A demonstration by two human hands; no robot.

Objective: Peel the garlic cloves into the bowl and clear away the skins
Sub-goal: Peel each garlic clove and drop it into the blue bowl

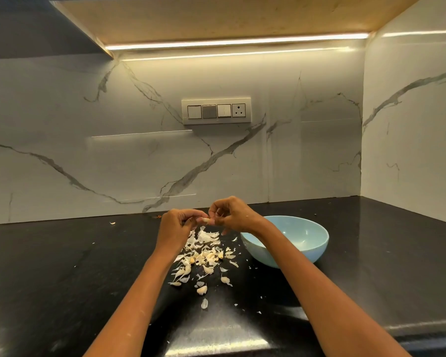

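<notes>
Fingers: both hands are pinching one garlic clove (205,219) between curled fingertips, held in the air above the counter.
Left hand (177,225): its thumb and fingers are closing on the clove's left end.
Right hand (233,215): its fingertips are gripping the clove's right end, with a scrap of skin sticking to the wrist.
Clove in hand: it is showing pale cream and small; how much skin is still on it cannot be told.
Skins (204,240): thin white papery flakes are lying in a loose heap directly below the hands, too many to count, with stray bits scattering toward the near edge.
Cloves on counter (202,289): pale cloves are lying mixed with the skins; around four separate ones are showing at the heap's near end, the rest cannot be counted.
Bowl (312,249): one light blue bowl is sitting just right of the heap; the right forearm is crossing its near rim, and the visible inside is showing nothing.
Counter (62,266): black, polished.
Switch plate (216,111): one plate on the marble wall is carrying three switches and one socket.
Writing: none readable.
</notes>
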